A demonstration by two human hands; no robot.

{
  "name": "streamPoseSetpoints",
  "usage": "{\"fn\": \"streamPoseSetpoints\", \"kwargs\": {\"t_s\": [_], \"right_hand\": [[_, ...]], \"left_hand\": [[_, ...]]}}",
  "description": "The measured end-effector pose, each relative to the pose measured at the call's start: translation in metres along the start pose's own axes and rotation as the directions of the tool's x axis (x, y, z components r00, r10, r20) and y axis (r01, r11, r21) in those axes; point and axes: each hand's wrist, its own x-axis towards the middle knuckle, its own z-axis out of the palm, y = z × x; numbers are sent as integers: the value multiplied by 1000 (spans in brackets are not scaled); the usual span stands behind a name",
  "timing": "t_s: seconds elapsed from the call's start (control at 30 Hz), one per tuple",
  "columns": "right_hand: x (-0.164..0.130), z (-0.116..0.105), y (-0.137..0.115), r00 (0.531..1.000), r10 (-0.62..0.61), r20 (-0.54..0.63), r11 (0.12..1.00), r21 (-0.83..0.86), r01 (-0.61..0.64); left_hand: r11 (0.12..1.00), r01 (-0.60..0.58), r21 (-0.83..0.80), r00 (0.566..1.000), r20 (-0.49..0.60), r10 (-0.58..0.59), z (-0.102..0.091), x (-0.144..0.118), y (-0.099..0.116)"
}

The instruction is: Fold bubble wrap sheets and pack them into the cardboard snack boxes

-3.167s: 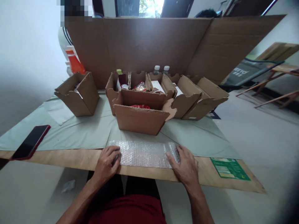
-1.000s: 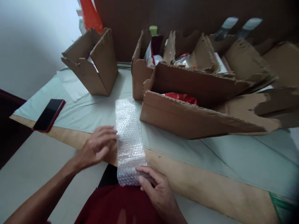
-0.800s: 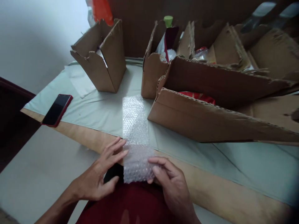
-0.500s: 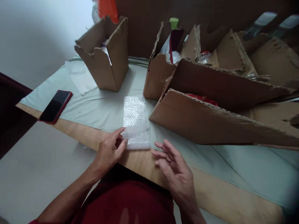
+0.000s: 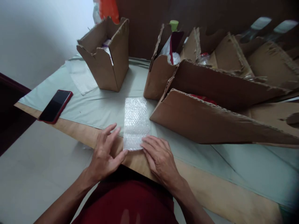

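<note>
We see the folded bubble wrap (image 5: 136, 123) lying flat near the front edge of the table (image 5: 98, 107). Our right hand (image 5: 158, 157) presses open fingers on its near end, and our left hand (image 5: 105, 155) rests open just beside it, grasping nothing.

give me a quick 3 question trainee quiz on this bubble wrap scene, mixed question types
1. True or false: the folded clear bubble wrap sheet lies flat on the pale green table cover.
2. Which hand presses its fingers on the wrap's near edge? A) left hand B) right hand
3. Fill in: the red-cased phone lies to the ____ of the wrap in the picture.

Key
1. True.
2. B; the left hand lies open at the wrap's near left corner, gripping nothing.
3. Left, near the table edge, in front of the small open brown cardboard box.
</note>
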Motion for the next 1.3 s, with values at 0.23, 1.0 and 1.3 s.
{"fn": "streamPoseSetpoints", "kwargs": {"t_s": [0.23,1.0,1.3], "right_hand": [[2,-13,0,989,138,46,976,162,-144],[6,-9,-5,994,51,-101,998,-33,-55],[16,-1,-2,995,34,92,998,-62,-28]], "left_hand": [[990,-17,-139,995,96,30,4,-8,6],[1000,-11,-18,995,99,12,9,9,-14],[994,-104,-30,987,118,107,1,3,-18]]}}
